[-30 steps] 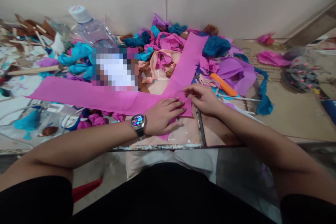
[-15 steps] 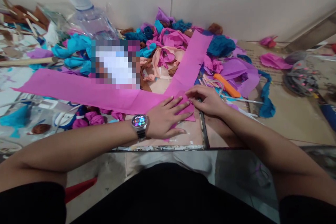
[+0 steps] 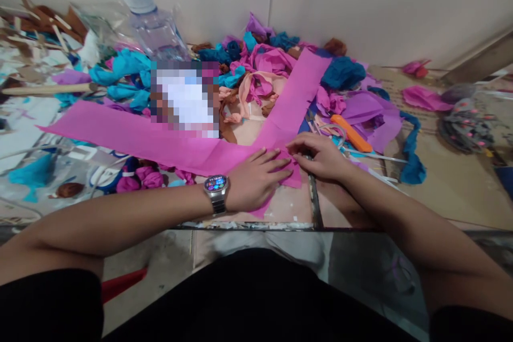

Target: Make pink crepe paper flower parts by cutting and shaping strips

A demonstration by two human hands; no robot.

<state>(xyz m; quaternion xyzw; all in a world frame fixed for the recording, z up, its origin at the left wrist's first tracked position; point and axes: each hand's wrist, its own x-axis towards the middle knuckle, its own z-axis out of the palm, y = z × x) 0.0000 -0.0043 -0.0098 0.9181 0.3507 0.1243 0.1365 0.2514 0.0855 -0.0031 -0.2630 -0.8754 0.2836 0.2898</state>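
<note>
Two long pink paper strips (image 3: pixel 172 147), or one folded strip, meet at an angle on the table in front of me. One arm stretches left; the other pink strip (image 3: pixel 298 83) runs up and to the right. My left hand (image 3: pixel 262 173), below a wristwatch, lies on the paper where the arms meet, its fingers stretched out and slightly apart. Close by on the right, my right hand (image 3: pixel 316 155) is curled, its thumb and fingertips pinched at the paper's edge. What exactly sits between those fingertips is small and partly hidden.
Crumpled blue paper (image 3: pixel 342 72), purple paper (image 3: pixel 372 117) and pink scraps crowd the table. A clear bottle (image 3: pixel 158 32) stands behind a blurred-out patch. An orange-handled cutter (image 3: pixel 350 132) lies to the right, near cardboard (image 3: pixel 452 171). A wooden stick (image 3: pixel 48 88) lies left.
My left hand's thumb has drawn in under the palm and its fingers are closer together. The right hand keeps its pinch. The whole view has shifted slightly.
</note>
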